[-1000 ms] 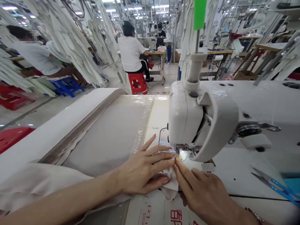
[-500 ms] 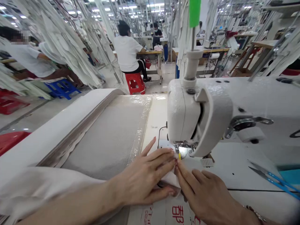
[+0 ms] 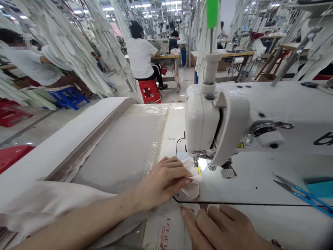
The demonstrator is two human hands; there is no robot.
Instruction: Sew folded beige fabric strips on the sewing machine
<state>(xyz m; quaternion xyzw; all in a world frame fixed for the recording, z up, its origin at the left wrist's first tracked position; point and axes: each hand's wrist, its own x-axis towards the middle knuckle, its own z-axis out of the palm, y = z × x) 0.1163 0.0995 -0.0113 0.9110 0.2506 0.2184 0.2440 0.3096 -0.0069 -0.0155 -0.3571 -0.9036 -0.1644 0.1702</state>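
Observation:
A white sewing machine [image 3: 208, 121] has its lit needle area above a small pale pink fabric piece [image 3: 191, 189]. My left hand [image 3: 165, 180] pinches that piece at its left edge, just left of the presser foot. My right hand [image 3: 221, 227] is lower, near the table's front edge, over a white sheet with red lettering [image 3: 166, 231]. Its fingers are bent, and whether they hold something is hidden. A larger pale cloth [image 3: 52, 201] lies beneath and behind my left forearm.
Blue-handled scissors [image 3: 301, 194] lie at the right beside a turquoise item [image 3: 321, 188]. Layered fabric [image 3: 117, 149] covers the table's left side. Beyond are a person on a red stool [image 3: 149, 91], another person at left, and hanging white cloth.
My right hand has moved down and away from the needle area. My left hand's fingers have drawn together on the fabric piece, more of which now shows. The view has shifted slightly.

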